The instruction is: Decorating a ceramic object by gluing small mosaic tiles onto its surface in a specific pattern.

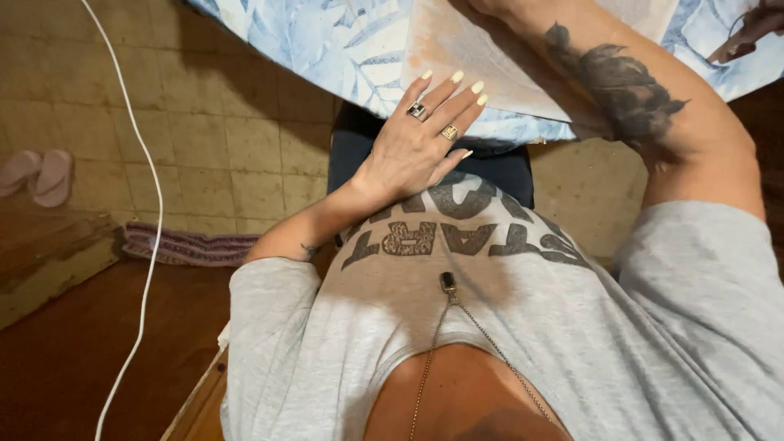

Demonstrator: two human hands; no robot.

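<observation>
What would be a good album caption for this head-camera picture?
Left hand flat on a pale sheet at the edge of a blue leaf-print tablecloth.

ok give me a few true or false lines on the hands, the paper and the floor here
1. The left hand lies flat with its fingertips on the paper. True.
2. The left hand wears no rings. False: two rings show on its fingers.
3. The right hand is in plain view. False: only the tattooed right forearm shows, and the hand is out of frame.
4. The cloth under the paper is blue with a leaf pattern. True.
5. A black cable runs across the floor. False: the cable is white.
6. Pink slippers sit on the tile floor at the left. True.
</observation>
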